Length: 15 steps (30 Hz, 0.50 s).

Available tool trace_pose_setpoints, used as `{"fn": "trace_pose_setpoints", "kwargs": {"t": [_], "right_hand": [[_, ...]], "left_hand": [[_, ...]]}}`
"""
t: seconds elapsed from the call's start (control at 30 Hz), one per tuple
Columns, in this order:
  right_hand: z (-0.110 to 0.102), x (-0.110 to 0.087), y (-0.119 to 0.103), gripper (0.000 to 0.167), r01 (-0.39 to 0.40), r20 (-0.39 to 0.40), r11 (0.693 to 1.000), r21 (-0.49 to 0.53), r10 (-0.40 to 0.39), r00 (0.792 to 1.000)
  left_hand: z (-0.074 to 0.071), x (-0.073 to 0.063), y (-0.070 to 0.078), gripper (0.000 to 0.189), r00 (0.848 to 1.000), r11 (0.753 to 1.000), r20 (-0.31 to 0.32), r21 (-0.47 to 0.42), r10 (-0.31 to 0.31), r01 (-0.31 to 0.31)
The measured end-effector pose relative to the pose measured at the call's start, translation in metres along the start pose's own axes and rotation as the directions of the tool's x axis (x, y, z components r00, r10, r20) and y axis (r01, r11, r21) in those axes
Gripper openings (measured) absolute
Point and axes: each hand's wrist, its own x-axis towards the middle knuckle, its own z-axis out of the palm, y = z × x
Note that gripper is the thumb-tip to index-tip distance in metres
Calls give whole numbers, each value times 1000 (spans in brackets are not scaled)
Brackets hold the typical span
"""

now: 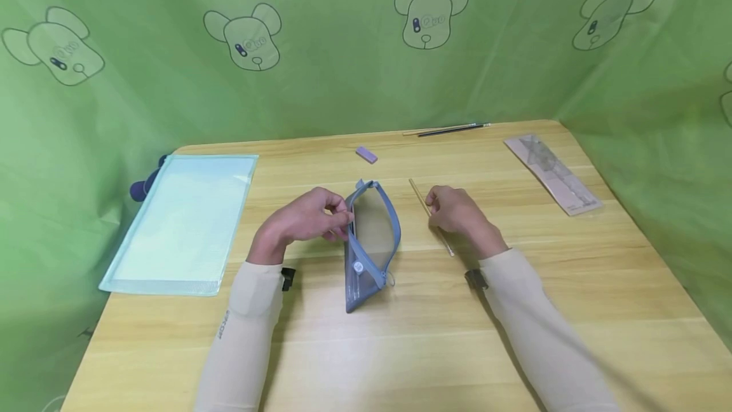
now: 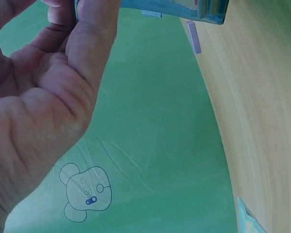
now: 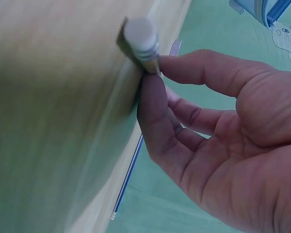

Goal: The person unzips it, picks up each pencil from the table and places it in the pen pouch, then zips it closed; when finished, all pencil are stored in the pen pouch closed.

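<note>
A blue-grey zip pencil pouch point(image 1: 374, 234) stands with its mouth gaping in the middle of the table. My left hand point(image 1: 311, 215) pinches its left rim between thumb and fingers. Something inside shows faintly through the pouch wall at the top of the left wrist view. To the right of the pouch, my right hand point(image 1: 454, 210) pinches a wooden pencil point(image 1: 419, 196) between thumb and index finger. The pencil's white eraser tip point(image 3: 139, 33) points toward the camera in the right wrist view, close over the tabletop.
Behind the pouch lies a purple eraser point(image 1: 366, 155). Two more pencils point(image 1: 452, 130) rest at the back edge. A light teal mesh folder point(image 1: 183, 221) lies at left, a dark blue object point(image 1: 138, 191) beside it. A packaged ruler set point(image 1: 551, 173) is at right.
</note>
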Motion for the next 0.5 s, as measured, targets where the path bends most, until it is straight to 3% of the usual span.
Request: {"fn": "trace_pose_setpoints", "kwargs": {"t": [0.3, 0.5], "right_hand": [[4, -3, -1, 45, 27, -11, 1000, -15, -27, 1000], [-7, -12, -5, 43, 79, 17, 993, 91, -81, 997]], "left_hand": [[0, -1, -1, 18, 1000, 1000, -7, -5, -2, 2], [0, 0, 0, 19, 1000, 1000, -9, -9, 5, -5]]}}
